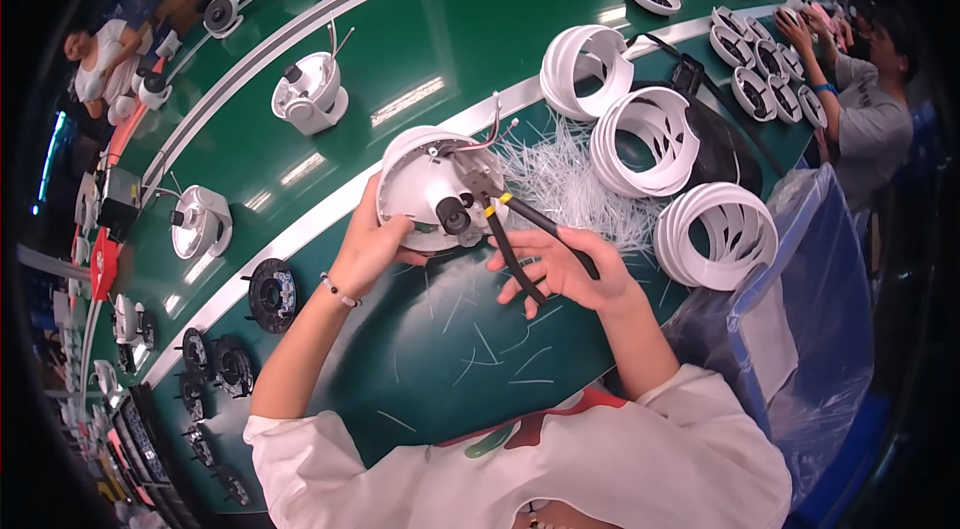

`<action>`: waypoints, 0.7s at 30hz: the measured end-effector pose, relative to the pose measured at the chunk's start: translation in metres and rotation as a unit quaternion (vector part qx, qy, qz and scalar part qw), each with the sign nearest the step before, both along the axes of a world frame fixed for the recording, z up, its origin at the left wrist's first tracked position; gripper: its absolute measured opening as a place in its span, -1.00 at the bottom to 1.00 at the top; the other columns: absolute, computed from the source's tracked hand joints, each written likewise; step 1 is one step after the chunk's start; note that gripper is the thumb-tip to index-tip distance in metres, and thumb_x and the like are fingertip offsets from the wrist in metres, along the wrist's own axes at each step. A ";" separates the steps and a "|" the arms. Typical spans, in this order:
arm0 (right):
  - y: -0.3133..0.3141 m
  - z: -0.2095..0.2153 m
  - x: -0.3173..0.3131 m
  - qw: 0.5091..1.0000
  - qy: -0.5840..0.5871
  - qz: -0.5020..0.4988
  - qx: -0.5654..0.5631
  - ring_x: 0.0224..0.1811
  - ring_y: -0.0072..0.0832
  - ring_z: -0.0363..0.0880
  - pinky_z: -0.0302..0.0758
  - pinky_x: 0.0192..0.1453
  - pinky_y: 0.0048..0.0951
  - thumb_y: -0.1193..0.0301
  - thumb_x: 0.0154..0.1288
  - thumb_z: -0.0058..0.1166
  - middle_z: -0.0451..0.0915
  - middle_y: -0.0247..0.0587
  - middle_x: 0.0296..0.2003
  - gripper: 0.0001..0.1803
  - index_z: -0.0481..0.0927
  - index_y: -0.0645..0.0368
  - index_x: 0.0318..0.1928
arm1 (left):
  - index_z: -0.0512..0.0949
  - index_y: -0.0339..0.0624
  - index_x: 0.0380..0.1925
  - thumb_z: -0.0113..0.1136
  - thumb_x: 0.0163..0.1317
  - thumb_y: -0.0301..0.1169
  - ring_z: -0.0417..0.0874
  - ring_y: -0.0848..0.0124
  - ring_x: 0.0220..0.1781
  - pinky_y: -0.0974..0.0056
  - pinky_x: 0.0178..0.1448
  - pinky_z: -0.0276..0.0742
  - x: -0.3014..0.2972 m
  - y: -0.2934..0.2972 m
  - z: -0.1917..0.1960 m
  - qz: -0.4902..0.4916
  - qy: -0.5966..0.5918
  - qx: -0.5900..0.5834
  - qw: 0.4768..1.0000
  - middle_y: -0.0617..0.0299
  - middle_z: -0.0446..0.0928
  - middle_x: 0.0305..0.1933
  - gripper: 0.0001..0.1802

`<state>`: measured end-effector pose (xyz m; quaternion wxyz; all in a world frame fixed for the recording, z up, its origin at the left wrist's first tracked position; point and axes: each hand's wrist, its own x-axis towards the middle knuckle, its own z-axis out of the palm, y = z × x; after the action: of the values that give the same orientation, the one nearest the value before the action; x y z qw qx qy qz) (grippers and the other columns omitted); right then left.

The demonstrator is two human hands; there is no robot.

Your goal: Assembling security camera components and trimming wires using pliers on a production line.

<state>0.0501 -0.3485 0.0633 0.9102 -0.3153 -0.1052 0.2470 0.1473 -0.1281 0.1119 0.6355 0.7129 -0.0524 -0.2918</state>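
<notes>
My left hand (362,247) grips the left side of a white dome-shaped camera housing (405,187), thumb near its lower rim. The open side faces me, with a black lens barrel (454,216) inside and thin wires (490,137) rising from the top. In my right hand (585,269) are diagonal cutters (508,254) with black and yellow handles. Their handles are spread, the fingers loosely about them. The jaws reach into the housing beside the lens; what lies between them is too small to make out.
Right of the housing lies a heap of white cable-tie offcuts (575,184). Stacked white rings (612,164) and a blue plastic-lined bin (800,329) stand farther right. Black round parts (272,296) lie at left. Beyond the metal rail, a green conveyor (450,19) carries more housings (310,94). Co-workers (870,119) stand nearby.
</notes>
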 end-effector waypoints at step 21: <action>-0.005 0.009 0.006 0.997 -0.055 -0.035 -0.046 -0.57 -0.49 0.40 0.30 -0.66 -0.62 0.20 0.21 -0.23 0.42 0.05 -0.22 -0.39 0.17 0.51 0.09 | -0.03 -0.19 0.12 -0.20 -0.02 -0.60 0.59 0.17 -0.34 0.34 -0.45 0.62 0.015 0.014 -0.003 0.081 0.018 -0.073 0.994 -0.04 0.34 -0.09 -0.39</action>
<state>0.0559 -0.3538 0.0719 0.8956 -0.3737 -0.1326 0.2015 0.1624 -0.1138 0.1085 0.7084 0.6611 -0.0044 -0.2472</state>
